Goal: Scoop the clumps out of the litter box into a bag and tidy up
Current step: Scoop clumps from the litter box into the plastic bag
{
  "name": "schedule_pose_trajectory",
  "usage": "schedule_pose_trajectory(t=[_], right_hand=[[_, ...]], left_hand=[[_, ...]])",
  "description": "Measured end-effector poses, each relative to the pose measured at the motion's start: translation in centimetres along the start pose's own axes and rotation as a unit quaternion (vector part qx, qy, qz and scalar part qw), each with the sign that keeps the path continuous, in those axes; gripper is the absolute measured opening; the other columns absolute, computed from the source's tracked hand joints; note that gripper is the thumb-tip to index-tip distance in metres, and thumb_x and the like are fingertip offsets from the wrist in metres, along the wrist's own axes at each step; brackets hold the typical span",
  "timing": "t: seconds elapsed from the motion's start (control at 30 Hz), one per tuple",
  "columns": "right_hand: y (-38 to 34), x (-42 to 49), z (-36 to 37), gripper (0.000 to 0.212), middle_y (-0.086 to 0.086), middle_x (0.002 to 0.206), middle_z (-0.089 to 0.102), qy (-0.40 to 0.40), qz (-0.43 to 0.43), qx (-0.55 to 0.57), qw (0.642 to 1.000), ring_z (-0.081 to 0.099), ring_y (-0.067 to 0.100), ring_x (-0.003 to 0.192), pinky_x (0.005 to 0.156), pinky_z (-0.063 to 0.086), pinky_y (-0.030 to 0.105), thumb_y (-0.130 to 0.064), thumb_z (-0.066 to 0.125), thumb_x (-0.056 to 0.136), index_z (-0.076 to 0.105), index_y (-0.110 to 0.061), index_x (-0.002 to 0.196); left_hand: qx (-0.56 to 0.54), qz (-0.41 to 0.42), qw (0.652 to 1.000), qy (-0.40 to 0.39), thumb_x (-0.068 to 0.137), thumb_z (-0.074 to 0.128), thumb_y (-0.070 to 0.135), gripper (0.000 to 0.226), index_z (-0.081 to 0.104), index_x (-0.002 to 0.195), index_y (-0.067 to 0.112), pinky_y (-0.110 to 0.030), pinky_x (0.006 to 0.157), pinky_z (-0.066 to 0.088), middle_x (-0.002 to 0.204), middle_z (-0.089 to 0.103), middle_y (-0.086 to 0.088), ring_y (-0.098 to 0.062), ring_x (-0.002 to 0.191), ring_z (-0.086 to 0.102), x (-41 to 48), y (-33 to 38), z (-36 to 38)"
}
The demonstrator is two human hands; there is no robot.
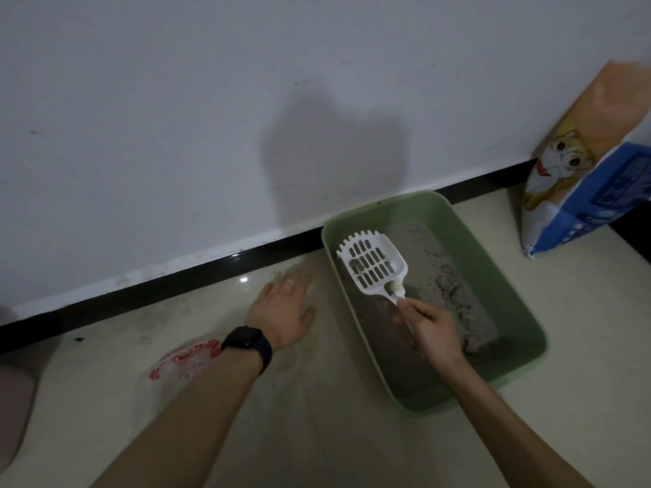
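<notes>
Litter box (422, 412): a green plastic tray on the floor, under my right hand and forearm. I judge it stiff but weighted by litter, so I would take it by the rim.
Bag (183, 357): clear film with red print, lying under my left forearm. It is probably limp and slippery, and its mouth will need holding open.
Left hand (281, 311): flat with the fingers straight, holding nothing. I cannot tell whether it presses the floor or the film.
Right hand (433, 329): wrapped round the scoop's handle, over the tray.
Scoop (371, 264): white, slotted, and I reckon rigid and light. Its head is raised ahead of my right hand with a small lump (356, 266) in it.
Clumps (454, 294): grey lumps in the litter just right of my right hand. They are likely crumbly, so I lift from beneath and never pinch.
Litter sack (581, 191): leaning at the wall, well beyond and right of my right hand.
</notes>
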State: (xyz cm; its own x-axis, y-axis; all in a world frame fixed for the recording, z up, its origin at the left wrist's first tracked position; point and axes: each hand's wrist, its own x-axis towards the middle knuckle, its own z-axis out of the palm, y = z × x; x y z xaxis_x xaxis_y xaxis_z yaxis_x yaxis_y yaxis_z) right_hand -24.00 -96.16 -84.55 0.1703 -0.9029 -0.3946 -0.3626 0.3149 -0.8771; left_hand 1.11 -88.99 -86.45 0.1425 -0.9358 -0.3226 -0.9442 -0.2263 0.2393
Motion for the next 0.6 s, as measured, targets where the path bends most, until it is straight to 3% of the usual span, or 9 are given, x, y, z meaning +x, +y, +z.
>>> schedule_pose_trajectory(t=[0.07,0.13,0.2,0.33,0.47,0.6], right_hand=[[-1.2,-1.6,1.0,0.023,0.003,0.058,0.056,-0.042,-0.016,-0.015,0.999,0.04,0.012,0.049,0.05,0.03,0.025,-0.028,0.058,0.097,0.075,-0.022,0.083],[-1.8,-3.2,2.6,0.029,0.005,0.06,0.051,-0.085,-0.02,-0.009,0.996,0.041,0.015,0.053,0.051,0.031,0.028,-0.028,0.056,0.098,0.073,-0.011,0.083],[-2.0,-4.3,4.5,0.029,0.003,0.066,0.06,-0.1,-0.008,-0.012,0.995,0.045,0.017,0.057,0.054,0.036,0.032,-0.032,0.056,0.098,0.075,-0.014,0.087],[-2.2,-5.6,8.7,0.023,-0.007,0.07,0.069,-0.117,0.007,-0.036,0.992,0.047,0.012,0.052,0.049,0.04,0.025,-0.03,0.056,0.098,0.074,-0.019,0.09],[-1.5,-7.5,12.6,0.022,0.001,0.069,0.066,-0.164,0.014,-0.018,0.986,0.044,0.016,0.051,0.048,0.036,0.027,-0.026,0.057,0.098,0.076,-0.017,0.09],[0.3,-9.5,15.4,0.022,0.002,0.075,0.069,-0.212,-0.023,-0.096,0.972,0.048,0.013,0.048,0.047,0.041,0.023,-0.03,0.054,0.099,0.074,-0.022,0.092]], left_hand=[[0.014,-0.039,0.999,-0.019,0.098,0.041,0.047,0.072,0.007,0.157,0.026,-0.04,0.12,0.017,0.164,0.012,-0.002,-0.021,0.149,0.015,-1.7,-3.9,-0.8],[0.038,-0.092,0.994,-0.049,0.096,0.043,0.051,0.072,0.014,0.156,0.026,-0.04,0.119,0.02,0.163,0.015,-0.002,-0.021,0.148,0.02,-3.6,-7.9,-1.9],[0.049,-0.146,0.985,-0.08,0.091,0.046,0.063,0.079,0.018,0.155,0.027,-0.042,0.118,0.024,0.162,0.02,-0.003,-0.024,0.146,0.024,-5.9,-11.6,-2.7],[-0.01,-0.234,0.961,-0.149,0.072,0.055,0.082,0.108,0.013,0.156,0.03,-0.045,0.115,0.03,0.163,0.017,-0.003,-0.027,0.146,0.026,-10.7,-16.8,-2.4],[-0.061,-0.281,0.941,-0.176,0.071,0.073,0.067,0.117,0.003,0.157,0.028,-0.045,0.112,0.035,0.162,0.018,-0.006,-0.028,0.142,0.033,-14.0,-19.5,0.1],[-0.08,-0.292,0.933,-0.193,0.079,0.075,0.05,0.105,0.009,0.156,0.021,-0.039,0.1,0.046,0.149,0.042,-0.01,-0.029,0.127,0.05,-15.5,-20.7,2.4]])
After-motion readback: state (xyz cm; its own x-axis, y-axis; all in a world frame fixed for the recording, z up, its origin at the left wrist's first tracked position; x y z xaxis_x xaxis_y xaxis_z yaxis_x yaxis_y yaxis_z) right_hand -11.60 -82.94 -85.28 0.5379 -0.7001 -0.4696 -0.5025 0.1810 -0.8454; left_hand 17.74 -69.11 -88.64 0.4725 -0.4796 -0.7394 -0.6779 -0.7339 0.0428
